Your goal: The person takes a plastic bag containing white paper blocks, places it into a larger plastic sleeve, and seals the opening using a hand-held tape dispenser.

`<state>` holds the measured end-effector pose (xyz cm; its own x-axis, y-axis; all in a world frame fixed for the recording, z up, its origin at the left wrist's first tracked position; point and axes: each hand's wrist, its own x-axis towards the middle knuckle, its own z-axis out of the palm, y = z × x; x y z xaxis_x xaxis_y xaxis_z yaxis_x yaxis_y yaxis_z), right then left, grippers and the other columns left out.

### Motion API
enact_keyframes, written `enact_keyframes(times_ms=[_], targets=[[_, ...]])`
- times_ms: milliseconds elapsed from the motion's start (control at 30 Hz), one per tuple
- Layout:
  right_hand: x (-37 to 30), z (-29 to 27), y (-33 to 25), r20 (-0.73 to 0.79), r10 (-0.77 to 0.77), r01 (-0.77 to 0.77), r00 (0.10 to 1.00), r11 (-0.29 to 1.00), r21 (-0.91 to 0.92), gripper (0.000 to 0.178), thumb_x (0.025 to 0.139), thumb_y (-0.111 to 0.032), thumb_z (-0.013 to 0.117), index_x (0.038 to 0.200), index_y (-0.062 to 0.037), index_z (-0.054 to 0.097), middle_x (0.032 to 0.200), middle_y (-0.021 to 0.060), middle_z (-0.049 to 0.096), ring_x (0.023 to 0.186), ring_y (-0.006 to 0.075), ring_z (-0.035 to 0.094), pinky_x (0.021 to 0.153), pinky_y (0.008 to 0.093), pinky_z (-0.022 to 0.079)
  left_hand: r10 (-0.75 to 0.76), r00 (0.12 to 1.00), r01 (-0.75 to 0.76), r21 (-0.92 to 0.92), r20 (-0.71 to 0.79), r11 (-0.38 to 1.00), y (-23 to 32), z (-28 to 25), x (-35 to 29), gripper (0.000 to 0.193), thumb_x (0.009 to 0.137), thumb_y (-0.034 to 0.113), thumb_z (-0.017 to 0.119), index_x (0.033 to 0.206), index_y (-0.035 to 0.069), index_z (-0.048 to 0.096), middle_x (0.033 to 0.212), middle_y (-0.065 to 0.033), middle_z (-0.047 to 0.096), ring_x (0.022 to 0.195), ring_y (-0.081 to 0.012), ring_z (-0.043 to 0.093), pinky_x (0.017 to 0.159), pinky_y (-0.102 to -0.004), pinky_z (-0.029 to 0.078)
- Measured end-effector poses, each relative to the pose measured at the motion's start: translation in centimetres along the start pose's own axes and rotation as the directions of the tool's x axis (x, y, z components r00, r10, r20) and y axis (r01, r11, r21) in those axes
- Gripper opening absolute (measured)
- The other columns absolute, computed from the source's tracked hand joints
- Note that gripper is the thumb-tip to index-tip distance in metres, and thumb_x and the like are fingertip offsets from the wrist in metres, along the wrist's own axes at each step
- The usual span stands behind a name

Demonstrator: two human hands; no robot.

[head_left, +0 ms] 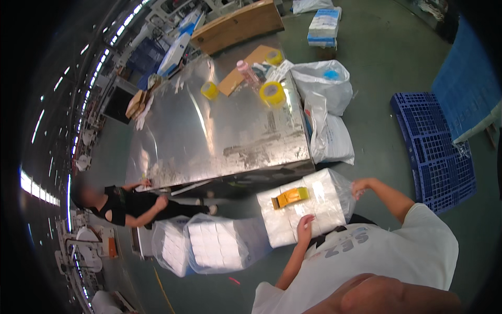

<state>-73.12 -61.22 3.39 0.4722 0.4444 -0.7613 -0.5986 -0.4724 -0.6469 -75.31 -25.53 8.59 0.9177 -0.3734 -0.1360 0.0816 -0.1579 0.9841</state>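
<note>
In front of me is a clear plastic bag [320, 192] packed with white, block-shaped packs. A yellow tape dispenser [291, 198] lies on top of it. My left hand [305, 228] rests on the bag's near side, its fingers stretched out over the film and holding nothing. At the bag's right end, my right hand [361, 187] has its fingers closed on the loose, gathered plastic. The contents at that end are partly hidden by the crumpled film.
A metal table [219, 131] stands beyond, carrying yellow tape rolls [272, 93] and a pink bottle [248, 71]. More filled bags [215, 243] stand left, near another person [138, 206]. White sacks [334, 138] lean by the table; a blue pallet [436, 149] lies right.
</note>
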Motion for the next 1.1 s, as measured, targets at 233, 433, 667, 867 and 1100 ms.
enact_keyframes(times_ms=[233, 433, 667, 867, 1100], targets=[[5.9, 6.0, -9.1, -0.163, -0.057, -0.036, 0.985, 0.855, -0.517, 0.017, 0.063, -0.016, 0.052, 0.056, -0.0029, 0.058, 0.05, 0.008, 0.055, 0.042, 0.0161, 0.05, 0.041, 0.0293, 0.04, 0.001, 0.567, -0.117, 0.079, 0.824, 0.99, 3.2, 12.5, 4.2, 0.031, 0.085, 0.021, 0.044, 0.109, 0.003, 0.049, 0.104, -0.0138, 0.054, 0.098, -0.023, 0.051, 0.084, -0.0313, 0.04], [6.9, 4.7, -14.5, 0.108, 0.062, -0.006, 0.992, 0.891, -0.454, 0.051, 0.079, -0.047, 0.045, 0.066, -0.0003, 0.062, 0.059, 0.0113, 0.058, 0.047, 0.0179, 0.055, 0.047, 0.0293, 0.046, 0.01, 0.885, -0.434, 0.818, 0.465, 0.377, -3.2, 11.1, 7.3, 0.053, 0.081, 0.04, 0.043, 0.126, 0.013, 0.033, 0.13, -0.0142, 0.03, 0.123, -0.0265, 0.023, 0.101, -0.0395, 0.014], [11.3, 3.4, -24.1, -0.15, -0.293, 0.173, 0.944, 0.829, -0.532, 0.068, 0.071, -0.064, 0.043, 0.073, 0.0009, 0.063, 0.068, 0.0142, 0.061, 0.064, 0.0257, 0.058, 0.063, 0.0325, 0.044, 0.105, 0.989, -0.143, 0.899, 0.109, 0.413, -4.5, 7.6, 4.7, 0.066, 0.08, 0.046, 0.042, 0.133, 0.014, 0.017, 0.139, -0.0089, 0.01, 0.128, -0.0235, 0.009, 0.103, -0.0384, 0.008], [13.2, 6.1, -24.4, 0.182, -0.125, 0.191, 0.975, 0.891, -0.411, 0.071, 0.059, -0.066, 0.057, 0.074, 0.0037, 0.063, 0.074, 0.0116, 0.061, 0.07, 0.0203, 0.058, 0.069, 0.0279, 0.043, 0.085, 0.996, -0.068, 0.933, 0.041, 0.354, -4.7, 6.9, 4.3, 0.066, 0.08, 0.046, 0.041, 0.132, 0.014, 0.019, 0.138, -0.0067, 0.014, 0.127, -0.0229, 0.015, 0.102, -0.0389, 0.013], [0.5, -0.9, -18.8, 0.094, -0.121, 0.152, 0.988, 0.844, -0.514, 0.057, 0.062, -0.057, 0.061, 0.073, -0.0011, 0.063, 0.063, 0.0068, 0.061, 0.056, 0.0132, 0.059, 0.056, 0.0246, 0.047, 0.086, 0.996, -0.069, 0.915, 0.037, 0.398, -5.3, 7.0, 4.9, 0.062, 0.08, 0.044, 0.042, 0.131, 0.014, 0.022, 0.137, -0.0061, 0.018, 0.126, -0.0221, 0.017, 0.101, -0.0394, 0.015]])
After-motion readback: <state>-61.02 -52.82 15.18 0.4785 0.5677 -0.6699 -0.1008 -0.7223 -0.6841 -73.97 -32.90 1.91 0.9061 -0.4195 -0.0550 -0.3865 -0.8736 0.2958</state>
